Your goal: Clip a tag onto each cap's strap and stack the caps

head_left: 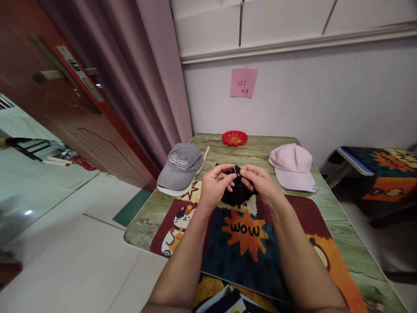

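Observation:
A black cap (233,194) is between my hands above the patterned mat, its strap with a small metal buckle raised at the top. My left hand (215,184) pinches the buckle side of the strap between thumb and fingers. On the other side, my right hand (258,180) is closed on the strap close to the buckle. Most of the cap's shape is hidden behind my hands. To the left lies a grey cap (182,164) with white lettering, and to the right a pink cap (291,165) with small rings on its brim.
A red scalloped dish (234,138) stands at the table's back. The colourful mat (218,256) covers the front of the wooden-patterned table (345,221). A pink note (243,83) is on the wall. A brown door (107,143) and curtain are at left, a second small table at right.

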A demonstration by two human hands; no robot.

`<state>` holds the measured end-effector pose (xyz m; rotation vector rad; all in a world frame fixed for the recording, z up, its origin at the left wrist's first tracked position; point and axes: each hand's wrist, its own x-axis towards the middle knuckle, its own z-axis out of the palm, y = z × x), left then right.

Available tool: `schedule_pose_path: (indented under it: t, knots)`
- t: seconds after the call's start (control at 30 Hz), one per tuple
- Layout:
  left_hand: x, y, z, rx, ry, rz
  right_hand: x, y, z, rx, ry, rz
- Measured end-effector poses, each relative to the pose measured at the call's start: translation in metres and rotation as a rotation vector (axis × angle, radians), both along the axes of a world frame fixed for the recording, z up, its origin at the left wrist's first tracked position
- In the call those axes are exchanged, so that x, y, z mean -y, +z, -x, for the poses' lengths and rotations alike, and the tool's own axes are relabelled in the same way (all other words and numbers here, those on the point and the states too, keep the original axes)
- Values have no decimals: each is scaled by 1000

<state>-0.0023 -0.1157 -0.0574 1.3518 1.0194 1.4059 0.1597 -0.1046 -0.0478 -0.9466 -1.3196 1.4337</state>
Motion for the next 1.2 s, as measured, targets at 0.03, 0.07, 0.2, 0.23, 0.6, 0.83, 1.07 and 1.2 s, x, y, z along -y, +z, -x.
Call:
schedule_pose_path:
  t: [0.03, 0.07, 0.2, 0.23, 0.6, 0.83, 1.07, 1.2]
  knots:
    - [0, 0, 0, 6, 5, 1, 0, 0, 0, -12, -2, -2]
    - [0, 0, -1, 9, 10, 2, 0, -1, 1, -20, -1, 0]
    - [-1, -1, 0, -7, 0, -2, 0, -2, 0, 1, 61, 1]
    - [-1, -1, 1, -15, -8, -2, -1, -2, -1, 13, 78, -2]
    - [11, 13, 4, -215, -108, 0, 0, 1, -26, 224, 168, -174]
    - [11, 15, 5, -301, -65, -72, -1, -1, -30, 228, 135, -179]
    - [11, 15, 3, -327, -74, -69, -1, -1, -33, 230, 150, -172]
    - [13, 18, 2, -342, -87, -102, 0, 1, -32, 223, 153, -161]
